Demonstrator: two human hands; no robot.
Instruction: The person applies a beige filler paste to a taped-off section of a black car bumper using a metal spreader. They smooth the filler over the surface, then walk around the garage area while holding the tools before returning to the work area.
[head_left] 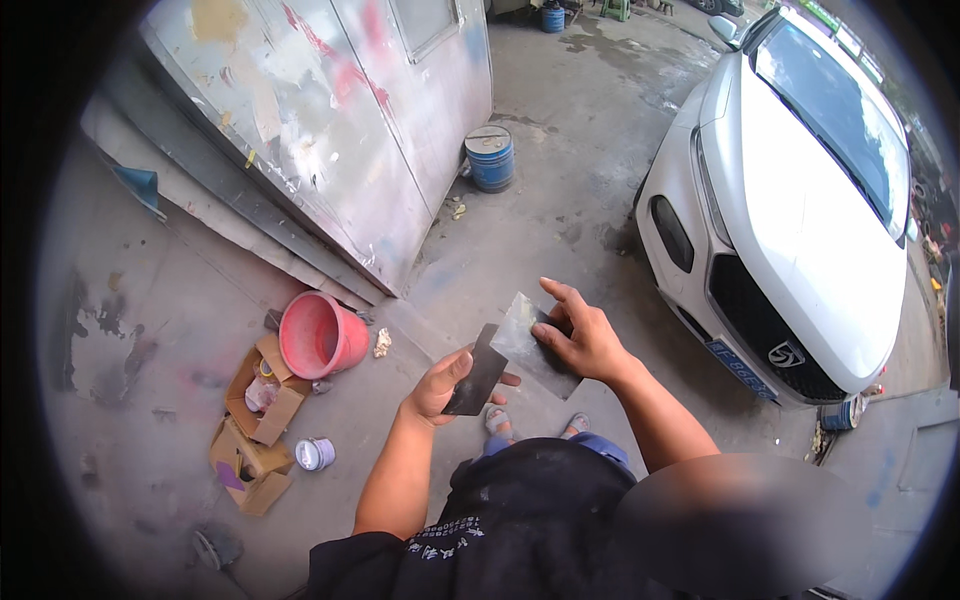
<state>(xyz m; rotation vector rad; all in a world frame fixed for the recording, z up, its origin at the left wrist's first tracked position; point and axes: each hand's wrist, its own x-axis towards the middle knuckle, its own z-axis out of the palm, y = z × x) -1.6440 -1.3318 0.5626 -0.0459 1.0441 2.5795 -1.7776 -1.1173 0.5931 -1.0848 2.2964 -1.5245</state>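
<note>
In front of my body, my left hand (440,384) grips a dark, flat, rectangular scraper-like plate (477,380), with the thumb on its face. Just to the right, my right hand (588,338) pinches a thin grey metal-looking sheet (522,345) between the thumb and the fingers behind it. Pale smears mark the upper left part of that sheet. Its left edge comes close to the dark plate; whether the two touch, I cannot tell. Both pieces are held in the air above the concrete floor.
A white car (790,200) stands to the right. On the left are a pink bucket (350,338), open cardboard boxes (285,407) and a small white tub (315,454). A blue drum (490,160) stands farther off, beside a paint-stained metal cabinet or wall (330,110).
</note>
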